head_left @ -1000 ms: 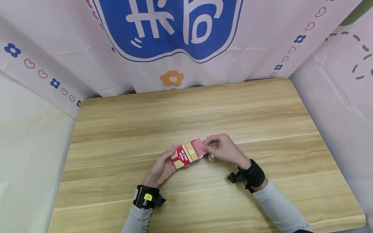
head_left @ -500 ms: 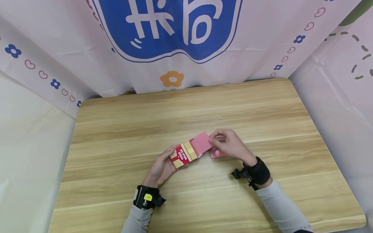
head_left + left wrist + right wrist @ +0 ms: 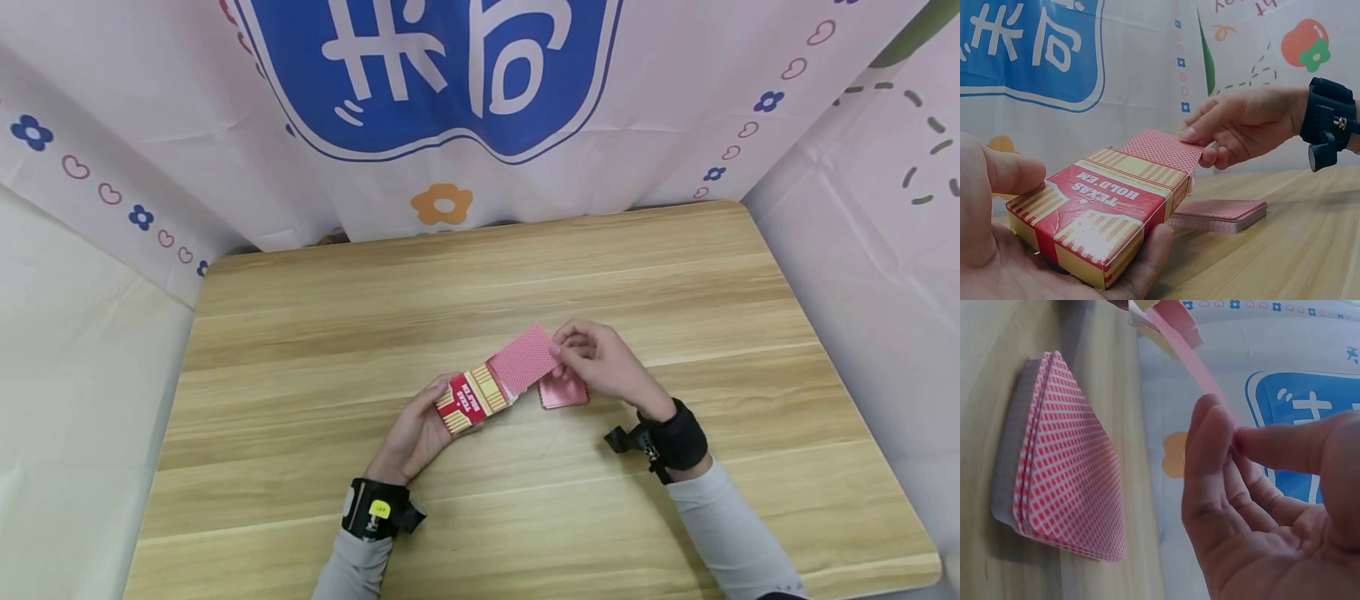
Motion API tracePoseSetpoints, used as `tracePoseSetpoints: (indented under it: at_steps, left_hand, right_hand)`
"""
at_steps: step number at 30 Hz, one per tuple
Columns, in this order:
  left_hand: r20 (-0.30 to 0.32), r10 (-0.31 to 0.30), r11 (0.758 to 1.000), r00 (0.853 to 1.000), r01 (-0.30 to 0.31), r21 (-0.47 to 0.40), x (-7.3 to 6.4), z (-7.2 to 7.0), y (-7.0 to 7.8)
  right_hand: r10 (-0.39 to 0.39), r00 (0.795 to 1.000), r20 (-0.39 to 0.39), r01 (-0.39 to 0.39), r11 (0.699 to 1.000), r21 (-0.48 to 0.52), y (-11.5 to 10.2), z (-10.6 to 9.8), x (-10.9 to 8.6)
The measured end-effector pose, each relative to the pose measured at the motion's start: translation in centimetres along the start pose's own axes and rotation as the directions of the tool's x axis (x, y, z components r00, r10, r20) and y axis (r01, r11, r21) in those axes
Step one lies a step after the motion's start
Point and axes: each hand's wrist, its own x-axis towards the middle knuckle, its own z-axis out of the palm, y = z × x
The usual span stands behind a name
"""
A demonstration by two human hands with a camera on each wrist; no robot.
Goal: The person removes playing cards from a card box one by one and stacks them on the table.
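A red-and-gold playing card box [image 3: 471, 401] marked "TEXAS HOLD'EM" lies in my left hand [image 3: 415, 435], thumb on one side and fingers on the other. Out of its open end sticks a playing card [image 3: 525, 358] with a red patterned back. My right hand [image 3: 600, 360] pinches that card's outer corner between thumb and forefinger, plain in the right wrist view. Below the card, on the table, sits a squared stack of playing cards [image 3: 564, 392], red backs up. The left wrist view shows the stack [image 3: 1219, 214] just beyond the box [image 3: 1100, 206].
The wooden table [image 3: 360, 317] has rounded corners. Behind it hangs a white cloth [image 3: 300, 183] with a blue emblem, hearts and flowers, and further cloth walls stand at both sides. Each wrist carries a black strap with a small camera.
My right hand has moved away from the box, up and to the right, drawing the card farther out. The stack on the table has come into fuller view. My left hand stays nearly still.
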Motion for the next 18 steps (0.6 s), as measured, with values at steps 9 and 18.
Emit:
tracePoseSetpoints:
  at_steps: [9, 18]
  left_hand:
    - [0.003, -0.001, 1.0, 1.0, 0.001, -0.011, 0.1, 0.0, 0.0]
    - [0.023, 0.014, 1.0, 1.0, -0.014, 0.005, 0.1, -0.1, -0.1]
  right_hand:
    - [-0.023, 0.999, -0.035, 0.025, 0.998, 0.058, 0.0, -1.2, 0.0]
    - [0.002, 0.997, -0.08, 0.011, 0.986, 0.164, 1.1, -2.5, 0.3]
